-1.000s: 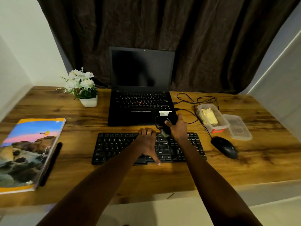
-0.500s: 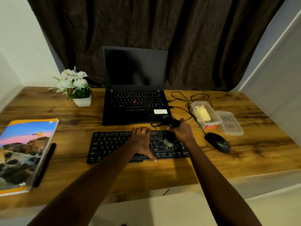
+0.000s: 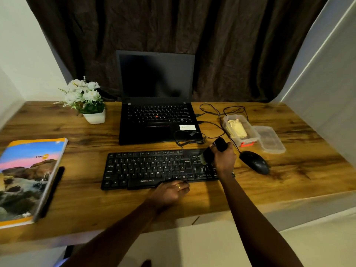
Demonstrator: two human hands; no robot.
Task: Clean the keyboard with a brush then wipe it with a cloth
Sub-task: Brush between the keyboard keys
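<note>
One brush [image 3: 209, 155] in R grip [image 3: 224, 159], on kbd [image 3: 154, 168]

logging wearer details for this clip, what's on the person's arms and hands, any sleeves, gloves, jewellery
Both forearms are bare: no sleeves, gloves or watch show. The left hand wears a thin gold-coloured ring on one finger. The right hand shows no ring or band from this view.

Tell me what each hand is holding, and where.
The right hand grips the brush by its black handle. The left hand holds nothing; it steadies the keyboard's front edge.
</note>
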